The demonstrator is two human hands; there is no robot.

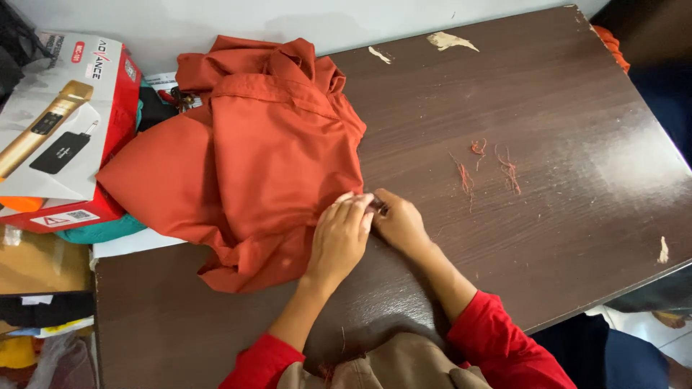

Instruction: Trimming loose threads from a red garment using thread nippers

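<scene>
An orange garment (245,158) lies crumpled on a dark brown wooden table (562,216), its bulk spreading up and to the left of where the two hands meet. The left hand (340,238) lies flat on the cloth's right edge, fingers together and pressing it down. The right hand (398,222) sits just beside it on the bare tabletop, its fingertips pinched together at the cloth's edge around something small and dark; what that is cannot be made out. Both arms come up from the bottom of the view in red sleeves (497,338).

To the right of the hands, a few loose orange threads (490,169) lie scattered on the wood, well apart from the cloth. Far to the left of the hands, past the garment, a red and white box (65,130) picturing a gold microphone rests on a pile of other things.
</scene>
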